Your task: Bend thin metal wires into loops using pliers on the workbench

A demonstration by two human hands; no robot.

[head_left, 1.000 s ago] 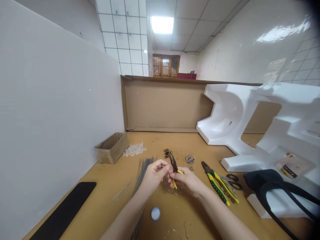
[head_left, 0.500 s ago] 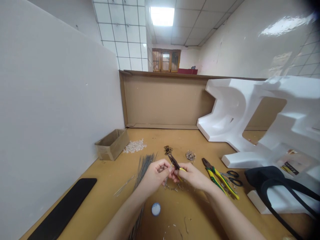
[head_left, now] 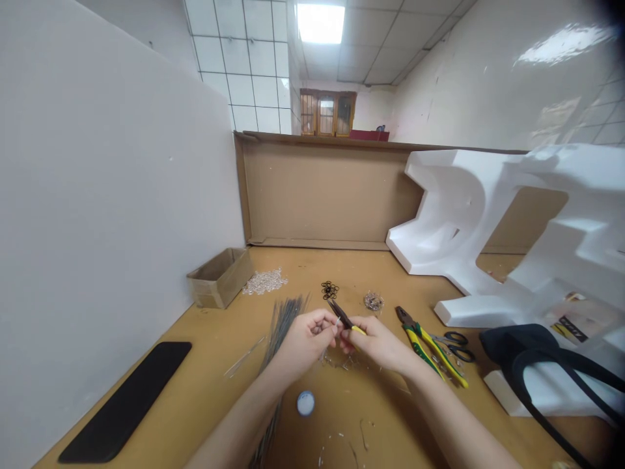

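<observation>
My right hand [head_left: 374, 342] is closed round needle-nose pliers [head_left: 346, 318] with dark jaws and yellow handles, pointing up and to the left. Close beside it, my left hand [head_left: 315, 333] pinches a thin, pale piece of wire [head_left: 338, 321] at the plier jaws; most of it is hidden by the fingers. Under my left forearm lies a bundle of grey wires [head_left: 283, 326]. Small bent wire bits [head_left: 342, 360] are scattered on the table below the hands. Beyond the plier tips sits a little pile of black rings [head_left: 330, 290].
Left stand a cardboard box [head_left: 219, 280], a heap of clear small pieces [head_left: 265, 281] and a black pad [head_left: 129, 400]. Right are a cluster of metal bits [head_left: 374, 301], larger pliers [head_left: 424, 342], scissors [head_left: 456, 345], white foam [head_left: 439, 254] and a black strap [head_left: 517, 352]. A round lid [head_left: 305, 403] lies in front.
The camera view has shifted slightly. Both hands stay together at nearly the same place, with the pliers still held and their jaws turned a little.
</observation>
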